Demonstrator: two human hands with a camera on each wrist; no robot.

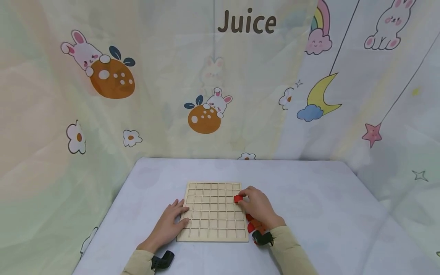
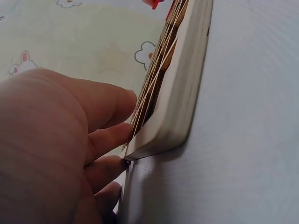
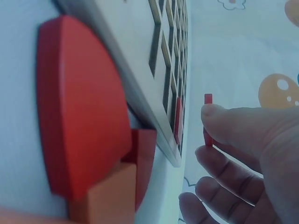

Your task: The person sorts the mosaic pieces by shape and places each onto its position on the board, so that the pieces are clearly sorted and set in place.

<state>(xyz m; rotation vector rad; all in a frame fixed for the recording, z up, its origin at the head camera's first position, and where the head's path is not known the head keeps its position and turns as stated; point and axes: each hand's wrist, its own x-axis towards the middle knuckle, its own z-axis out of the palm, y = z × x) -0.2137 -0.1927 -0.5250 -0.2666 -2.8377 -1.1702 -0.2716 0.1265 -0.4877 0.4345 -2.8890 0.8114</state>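
A square wooden grid board (image 1: 211,214) lies flat on the table. The fingers of my left hand (image 1: 166,224) rest on its left edge, relaxed; the left wrist view shows the fingertips touching the board's rim (image 2: 170,93). Over the right side of the board, my right hand (image 1: 258,206) pinches a small flat red piece (image 3: 208,99) between thumb and finger. A second red piece (image 3: 178,122) sits in the grid near the edge in the right wrist view. In the head view, red (image 1: 237,199) shows at the right fingertips.
Loose red pieces (image 1: 251,228) and orange pieces (image 1: 258,225) lie beside the board's right edge, partly hidden under my right wrist. A large rounded red piece (image 3: 84,107) is close to the right wrist camera. Behind the white table (image 1: 309,191) hangs a printed cloth (image 1: 165,76).
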